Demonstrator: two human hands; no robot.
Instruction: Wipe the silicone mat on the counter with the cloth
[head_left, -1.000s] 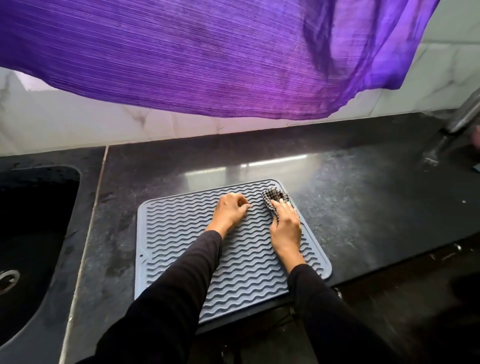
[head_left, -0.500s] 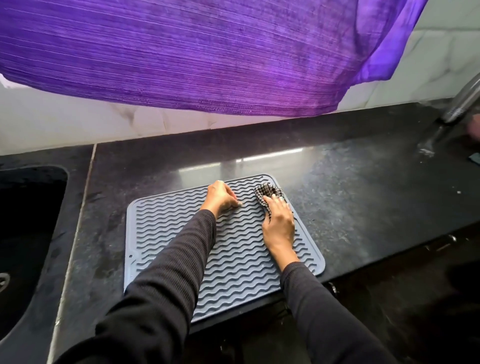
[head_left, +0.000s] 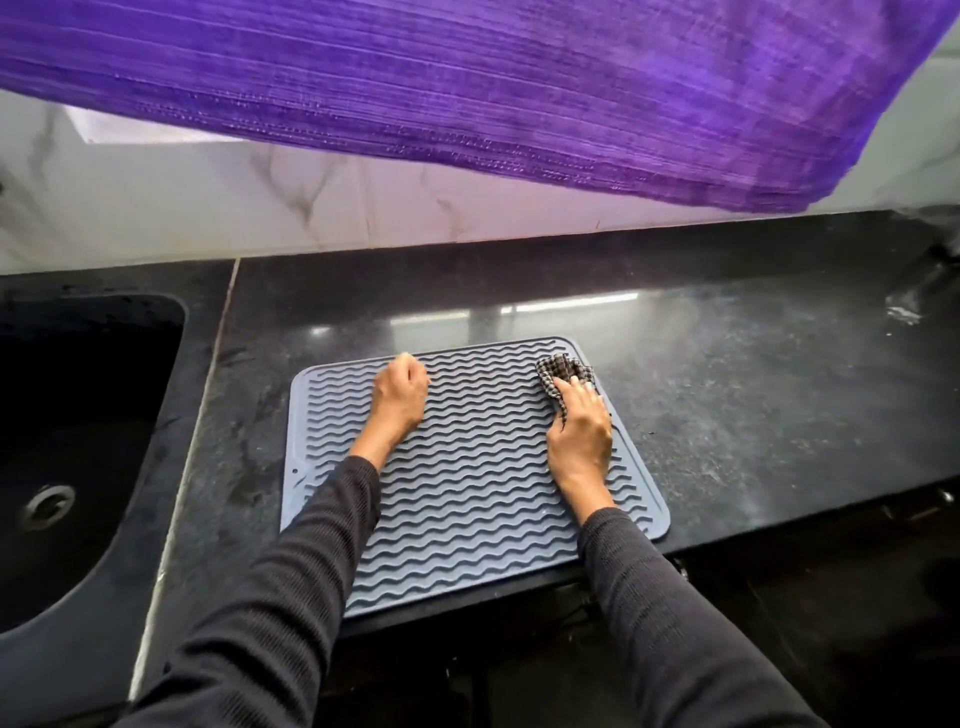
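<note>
A grey silicone mat (head_left: 467, 467) with wavy ridges lies on the black counter (head_left: 727, 364), its near edge at the counter's front. My right hand (head_left: 579, 434) presses a small black-and-white checked cloth (head_left: 563, 371) onto the mat's far right corner, fingers curled over it. My left hand (head_left: 400, 397) rests on the mat near its far edge, left of centre, with fingers curled under and nothing in them.
A black sink (head_left: 67, 441) with a metal drain sits to the left of the mat. Purple fabric (head_left: 519, 88) hangs across the top of the view before a white marble wall. Bare dusty counter stretches to the right.
My left hand has slid left and farther along the mat's far edge, away from the right hand. The right hand and cloth have stayed at the far right corner.
</note>
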